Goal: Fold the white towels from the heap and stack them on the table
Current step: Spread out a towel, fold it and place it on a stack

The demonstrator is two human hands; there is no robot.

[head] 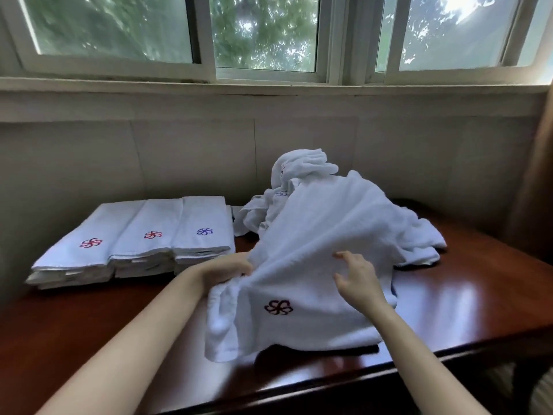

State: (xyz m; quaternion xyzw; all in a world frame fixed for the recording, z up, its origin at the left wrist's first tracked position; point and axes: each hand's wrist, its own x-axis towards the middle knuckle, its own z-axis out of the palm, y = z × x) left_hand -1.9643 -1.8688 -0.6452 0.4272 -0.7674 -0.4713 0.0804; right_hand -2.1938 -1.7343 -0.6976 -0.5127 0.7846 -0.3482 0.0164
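A white towel with a dark flower emblem hangs from the heap down to the table's front. My left hand grips a bunched fold at its left edge and holds it up. Just right of that, my right hand hovers in front of the towel with its fingers spread, holding nothing. Behind the lifted towel the heap of crumpled white towels rises at the back of the table. Three stacks of folded towels with flower emblems lie side by side at the back left.
The dark red wooden table has its front edge running diagonally at the lower right. A tiled wall and a window sill stand right behind it. A curtain hangs at the far right.
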